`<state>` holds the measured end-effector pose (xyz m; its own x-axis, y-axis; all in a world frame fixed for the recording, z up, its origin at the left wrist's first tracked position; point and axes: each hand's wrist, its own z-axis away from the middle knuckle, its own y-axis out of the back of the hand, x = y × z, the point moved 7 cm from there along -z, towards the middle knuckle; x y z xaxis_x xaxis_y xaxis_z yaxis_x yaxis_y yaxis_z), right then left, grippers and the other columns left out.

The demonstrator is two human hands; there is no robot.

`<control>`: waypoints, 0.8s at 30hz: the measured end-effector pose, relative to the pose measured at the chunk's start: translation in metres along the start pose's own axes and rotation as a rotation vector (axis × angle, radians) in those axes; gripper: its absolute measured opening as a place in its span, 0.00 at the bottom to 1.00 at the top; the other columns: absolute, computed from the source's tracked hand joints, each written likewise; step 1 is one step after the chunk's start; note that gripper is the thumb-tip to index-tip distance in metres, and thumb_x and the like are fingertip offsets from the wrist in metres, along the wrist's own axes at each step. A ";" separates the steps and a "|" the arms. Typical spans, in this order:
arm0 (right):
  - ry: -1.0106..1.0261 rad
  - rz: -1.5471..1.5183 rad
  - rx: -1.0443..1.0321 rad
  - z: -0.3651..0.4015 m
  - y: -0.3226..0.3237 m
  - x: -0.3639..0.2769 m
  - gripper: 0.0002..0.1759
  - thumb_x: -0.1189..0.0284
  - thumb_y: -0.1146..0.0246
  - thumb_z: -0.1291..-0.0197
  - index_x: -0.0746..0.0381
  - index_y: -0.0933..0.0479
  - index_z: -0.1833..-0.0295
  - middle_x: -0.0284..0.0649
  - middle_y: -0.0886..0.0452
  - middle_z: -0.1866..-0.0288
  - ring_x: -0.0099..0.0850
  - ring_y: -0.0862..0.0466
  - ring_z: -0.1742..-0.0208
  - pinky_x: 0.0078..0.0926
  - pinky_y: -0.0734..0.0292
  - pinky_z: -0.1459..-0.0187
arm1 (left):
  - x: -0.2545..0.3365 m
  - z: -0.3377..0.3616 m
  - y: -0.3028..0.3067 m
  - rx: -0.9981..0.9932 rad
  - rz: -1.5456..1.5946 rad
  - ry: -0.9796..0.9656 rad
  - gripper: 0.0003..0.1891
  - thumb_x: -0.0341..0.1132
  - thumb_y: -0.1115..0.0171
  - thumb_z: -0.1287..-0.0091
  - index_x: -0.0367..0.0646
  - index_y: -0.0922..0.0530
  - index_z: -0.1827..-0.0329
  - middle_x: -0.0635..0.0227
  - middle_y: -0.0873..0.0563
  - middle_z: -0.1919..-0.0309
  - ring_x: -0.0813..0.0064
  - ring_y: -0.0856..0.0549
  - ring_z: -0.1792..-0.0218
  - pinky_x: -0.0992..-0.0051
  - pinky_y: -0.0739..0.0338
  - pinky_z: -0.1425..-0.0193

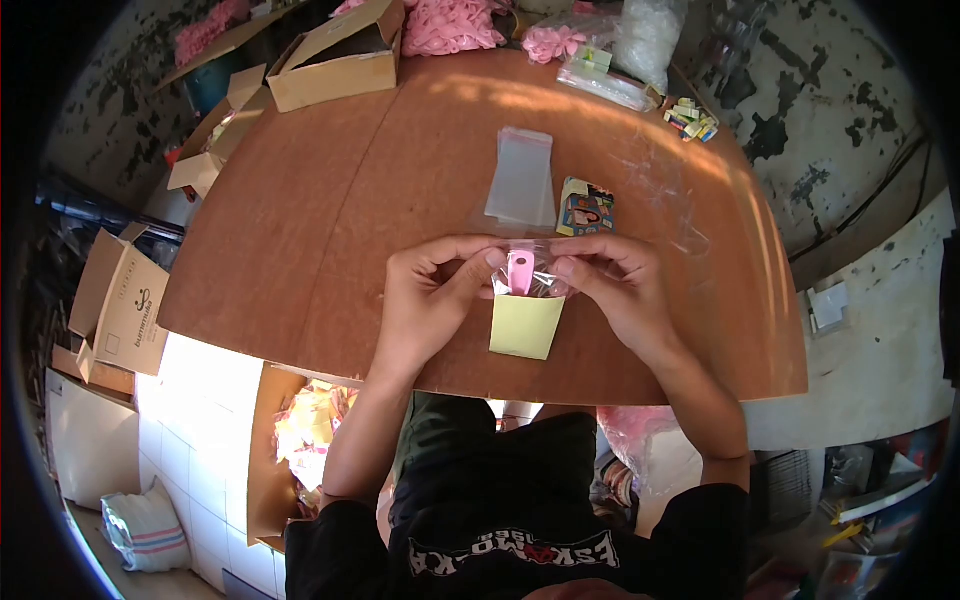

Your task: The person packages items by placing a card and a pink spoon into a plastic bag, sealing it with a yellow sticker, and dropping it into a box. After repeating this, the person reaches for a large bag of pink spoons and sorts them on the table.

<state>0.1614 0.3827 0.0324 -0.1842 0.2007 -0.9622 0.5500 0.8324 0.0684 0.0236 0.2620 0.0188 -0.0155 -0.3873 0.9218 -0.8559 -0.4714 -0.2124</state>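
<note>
My left hand pinches the upper left edge of a clear plastic bag. Its upper right edge is between the thumb and fingers of my right hand. Inside the bag, or just behind its film, a pale yellow card or small box faces me. A pink strip-like piece with a dark hole rises above the yellow part; its lower end is hidden. Just beyond my hands lie a stack of clear plastic sleeves and a small pile of printed cards.
The brown wooden table has a curved far edge. Along it stand an open cardboard box, pink bundles and plastic packs. Several small boxes sit far right. Below left, a carton holds packed items.
</note>
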 end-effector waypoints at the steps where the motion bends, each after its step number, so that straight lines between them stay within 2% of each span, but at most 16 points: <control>1: 0.002 -0.002 0.001 0.000 0.001 0.000 0.12 0.77 0.36 0.35 0.69 0.20 0.48 0.42 0.15 0.55 0.25 0.15 0.58 0.21 0.17 0.57 | 0.000 0.000 0.001 0.005 -0.021 0.023 0.09 0.26 0.38 0.31 0.32 0.17 0.51 0.61 0.12 0.59 0.77 0.13 0.59 0.76 0.13 0.59; 5: -0.066 -0.144 -0.042 0.000 0.002 0.005 0.11 0.78 0.36 0.35 0.70 0.20 0.49 0.44 0.15 0.55 0.26 0.14 0.58 0.22 0.17 0.58 | -0.001 0.001 0.006 0.004 -0.028 0.029 0.09 0.26 0.37 0.32 0.31 0.17 0.53 0.58 0.12 0.59 0.73 0.12 0.62 0.76 0.13 0.61; 7: -0.076 -0.185 -0.066 0.001 0.002 0.007 0.11 0.78 0.36 0.35 0.70 0.20 0.49 0.44 0.15 0.55 0.27 0.14 0.58 0.23 0.17 0.58 | 0.002 0.001 0.007 -0.041 0.031 0.026 0.09 0.25 0.38 0.31 0.31 0.17 0.51 0.57 0.12 0.58 0.73 0.12 0.60 0.76 0.13 0.60; 10: -0.009 -0.158 -0.020 0.004 0.005 0.007 0.10 0.79 0.37 0.35 0.70 0.19 0.50 0.44 0.14 0.57 0.28 0.14 0.59 0.24 0.18 0.57 | 0.005 0.002 0.006 -0.110 0.093 0.007 0.09 0.23 0.40 0.31 0.31 0.17 0.51 0.57 0.13 0.56 0.72 0.12 0.58 0.76 0.12 0.59; 13: 0.019 -0.193 -0.097 0.005 0.002 0.002 0.09 0.81 0.38 0.35 0.70 0.18 0.52 0.44 0.14 0.58 0.29 0.14 0.59 0.25 0.18 0.55 | 0.007 0.005 0.005 -0.146 0.071 -0.017 0.09 0.21 0.42 0.31 0.31 0.17 0.52 0.58 0.13 0.56 0.72 0.13 0.58 0.75 0.13 0.58; 18: 0.194 -0.102 -0.205 0.005 -0.001 -0.009 0.09 0.85 0.42 0.36 0.70 0.18 0.54 0.44 0.15 0.58 0.29 0.14 0.58 0.25 0.19 0.54 | 0.010 0.005 0.004 -0.191 0.052 -0.089 0.09 0.18 0.44 0.31 0.31 0.17 0.53 0.59 0.13 0.58 0.72 0.13 0.57 0.74 0.13 0.56; 21: 0.209 -0.114 -0.211 0.006 -0.001 -0.010 0.10 0.86 0.43 0.36 0.71 0.18 0.54 0.45 0.15 0.55 0.29 0.14 0.58 0.25 0.19 0.54 | 0.014 0.007 0.003 -0.182 0.022 -0.109 0.10 0.16 0.45 0.32 0.31 0.17 0.55 0.60 0.13 0.60 0.73 0.14 0.58 0.75 0.16 0.56; 24: 0.168 -0.143 -0.207 0.007 -0.002 -0.007 0.09 0.85 0.42 0.36 0.72 0.19 0.53 0.45 0.16 0.54 0.30 0.14 0.57 0.25 0.19 0.54 | 0.017 0.007 0.006 -0.142 -0.074 -0.147 0.09 0.17 0.44 0.37 0.32 0.16 0.59 0.59 0.14 0.61 0.71 0.13 0.60 0.73 0.18 0.55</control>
<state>0.1667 0.3760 0.0371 -0.3893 0.1424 -0.9100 0.3341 0.9425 0.0046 0.0223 0.2469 0.0309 0.1169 -0.4721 0.8737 -0.9163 -0.3907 -0.0885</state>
